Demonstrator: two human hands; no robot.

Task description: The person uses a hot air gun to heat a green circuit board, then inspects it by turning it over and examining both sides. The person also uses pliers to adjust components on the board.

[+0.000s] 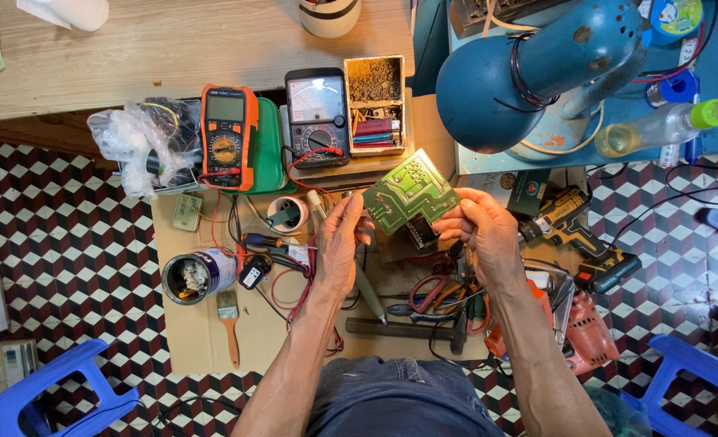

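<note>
1. Head view: the person sits over a sheet of brown cardboard (197,332) laid on a floor of black, white and red cube-pattern tiles, with a pale wooden worktop (173,48) along the top edge

2. Both bare hands are raised above the cardboard and share a green circuit board (410,193), flat, roughly L-shaped, its solder side up with pale traces and a dark block-like component hanging under its near edge

3. The left hand (340,247) stands with the palm turned inward; its fingers (351,212) are close together and pressed against the board's left edge

4. The right hand (484,226) meets the board from the other side, fingers (454,220) curled and clamped on its right edge and lower corner, so the board sits between the two hands, tilted

5. Behind the board an orange digital multimeter (228,136) rests on something green, beside a black analogue meter (317,116) with a white dial; red and black leads trail loosely from them

6. Next to the meters is a small wooden box (374,103) divided into compartments, with gritty dark bits above and red parts below

7. A crumpled clear plastic bag (136,142) lies to the left; nearer sit an open round tin (197,275) and a small wood-handled paintbrush (229,320)

8. To the right a glossy blue domed desk lamp (537,73) leans over, and a yellow and black cordless drill (573,231) lies just past the right hand

9. Pliers, red-handled cutters and a hammer (403,328) lie jumbled under the forearms
</note>
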